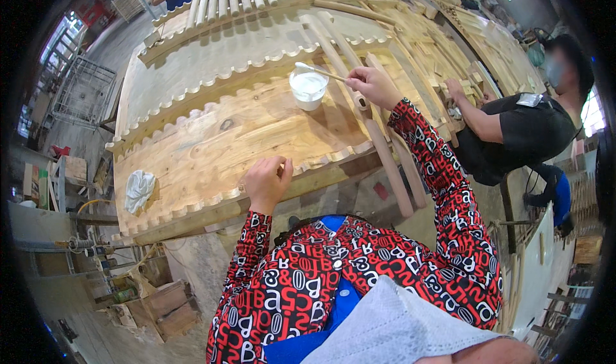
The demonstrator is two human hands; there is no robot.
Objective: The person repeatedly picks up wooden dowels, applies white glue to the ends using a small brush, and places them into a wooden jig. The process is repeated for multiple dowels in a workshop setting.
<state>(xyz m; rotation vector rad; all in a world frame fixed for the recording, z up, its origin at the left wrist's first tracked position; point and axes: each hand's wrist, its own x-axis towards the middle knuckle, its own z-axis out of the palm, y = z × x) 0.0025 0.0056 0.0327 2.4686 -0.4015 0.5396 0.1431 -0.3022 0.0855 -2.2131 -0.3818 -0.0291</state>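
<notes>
Looking down, we see a pale wooden worktable (192, 149) with a visible grain, crossed by scalloped rails (221, 82). Round wooden rods (221, 3) lie side by side along its far end, and a crumpled white cloth (140, 192) sits near the left corner. Long wooden poles (389, 171) stretch past the table's near edge on our right. Around us we find a workshop with a concrete floor, a wire cage (83, 94) off to the left, and a co-worker in black (536, 126) seated to the right beside more timber.

Our right hand (374, 87) pinches the end of a slim brush (332, 76) between thumb and fingers. From that grip the brush runs leftward, its whitened tip over the far rim of a clear tub (308, 93) of white liquid. Our left hand (267, 183) is loosely curled at the scalloped front edge, well apart from the tub; we cannot tell whether its fingers hold anything.
</notes>
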